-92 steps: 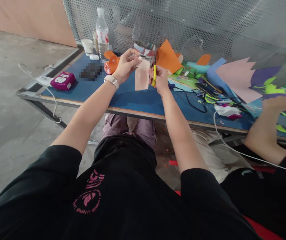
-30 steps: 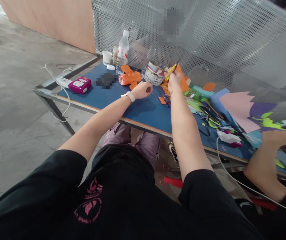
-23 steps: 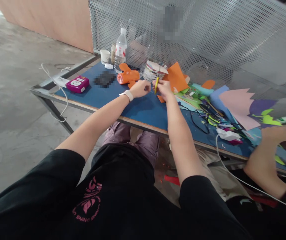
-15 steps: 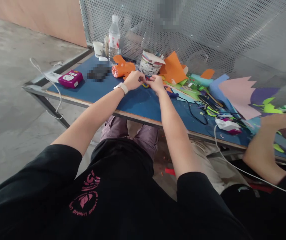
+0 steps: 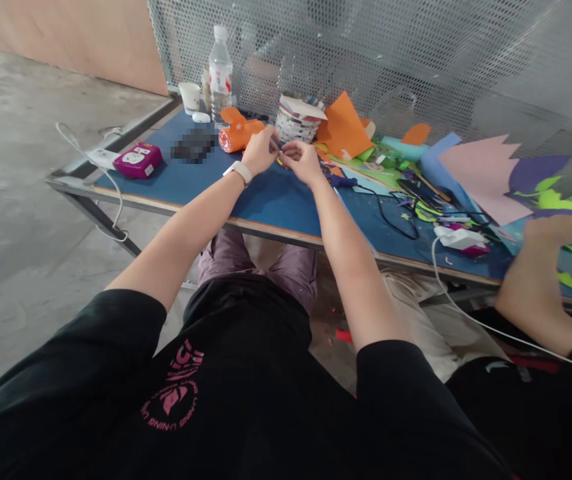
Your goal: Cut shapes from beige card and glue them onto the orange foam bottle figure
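Observation:
My left hand (image 5: 259, 150), with a white watch on its wrist, and my right hand (image 5: 302, 160) meet fingertip to fingertip above the blue table top (image 5: 271, 203). Both have their fingers pinched shut on something small that I cannot make out. A sliver of yellow (image 5: 280, 161) shows between and just below the fingers. An orange paper roll (image 5: 236, 133) lies right behind my left hand. A patterned round container (image 5: 297, 121) and an orange sheet (image 5: 343, 127) stand behind my right hand.
At the back left are a water bottle (image 5: 220, 67), a paper cup (image 5: 189, 97) and a magenta box (image 5: 137, 160). Coloured paper scraps, a pink jagged sheet (image 5: 476, 177), a black cable and a white charger (image 5: 459, 239) cover the right side. Another person's arm (image 5: 536, 280) rests at the right. A mesh screen stands behind.
My right hand came down from beside the orange sheet, where it held yellow scissors up, and joined my left hand. The pale strip that both hands held three seconds ago is out of sight.

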